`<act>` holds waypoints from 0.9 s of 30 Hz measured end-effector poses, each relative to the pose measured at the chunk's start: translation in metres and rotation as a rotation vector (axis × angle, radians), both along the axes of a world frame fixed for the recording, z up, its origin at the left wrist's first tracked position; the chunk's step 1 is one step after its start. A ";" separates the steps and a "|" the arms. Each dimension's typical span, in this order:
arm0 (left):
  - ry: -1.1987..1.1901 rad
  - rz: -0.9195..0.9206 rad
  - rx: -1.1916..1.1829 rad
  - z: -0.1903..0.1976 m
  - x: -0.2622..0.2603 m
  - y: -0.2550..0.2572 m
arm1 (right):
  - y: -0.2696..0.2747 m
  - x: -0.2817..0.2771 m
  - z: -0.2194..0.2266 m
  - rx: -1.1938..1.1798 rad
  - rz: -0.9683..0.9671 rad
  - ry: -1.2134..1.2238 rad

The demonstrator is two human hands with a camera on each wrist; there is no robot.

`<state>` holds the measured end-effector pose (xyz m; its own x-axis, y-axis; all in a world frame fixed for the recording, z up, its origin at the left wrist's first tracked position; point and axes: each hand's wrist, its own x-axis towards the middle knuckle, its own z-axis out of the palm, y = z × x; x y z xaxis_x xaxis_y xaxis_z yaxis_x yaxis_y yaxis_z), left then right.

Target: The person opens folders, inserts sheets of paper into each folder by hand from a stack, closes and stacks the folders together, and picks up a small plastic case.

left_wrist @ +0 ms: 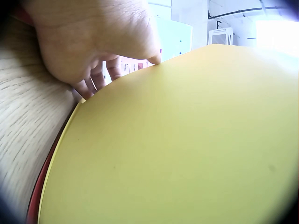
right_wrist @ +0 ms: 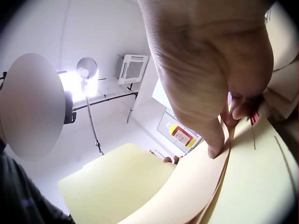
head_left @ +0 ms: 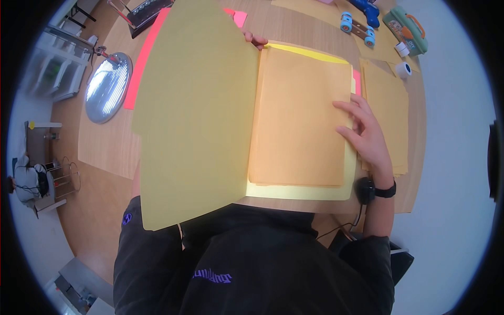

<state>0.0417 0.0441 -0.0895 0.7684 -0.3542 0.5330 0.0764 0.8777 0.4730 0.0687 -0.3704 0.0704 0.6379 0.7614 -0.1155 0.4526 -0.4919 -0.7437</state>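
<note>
A yellow file folder [head_left: 189,115] lies open on the table, its left cover raised and tilted. On its right side sits a stack of tan paper sheets [head_left: 302,121]. My left hand [head_left: 255,40] is at the top by the fold, mostly hidden behind the raised cover. In the left wrist view, the thumb of that left hand [left_wrist: 98,37] presses the edge of the cover, with fingers curled behind it. My right hand [head_left: 362,128] grips the right edge of the stack. In the right wrist view, one fingertip [right_wrist: 216,148] lies on the top sheet while other fingers curl at the edge.
Red folders [head_left: 144,68] stick out beneath. A lamp base [head_left: 109,86] stands at left, a dark rack [head_left: 149,16] behind it. More brown sheets [head_left: 386,115] lie at right, with a toy car [head_left: 358,30], a green case [head_left: 404,31] and a white roll [head_left: 403,70] beyond.
</note>
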 end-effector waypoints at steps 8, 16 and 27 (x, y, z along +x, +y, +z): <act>-0.037 -0.021 -0.014 -0.010 0.001 0.001 | 0.001 -0.003 -0.001 0.014 0.024 -0.103; -0.089 0.051 -0.012 -0.020 0.000 0.000 | -0.061 0.082 -0.002 0.180 -0.532 -0.381; -0.060 0.104 0.016 -0.022 -0.002 0.001 | -0.082 0.100 -0.032 -0.471 -0.444 -0.693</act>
<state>0.0395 0.0455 -0.1111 0.7687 -0.2829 0.5737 -0.0438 0.8715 0.4884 0.1683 -0.4522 0.0383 0.8998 0.4042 0.1641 0.4182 -0.9063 -0.0610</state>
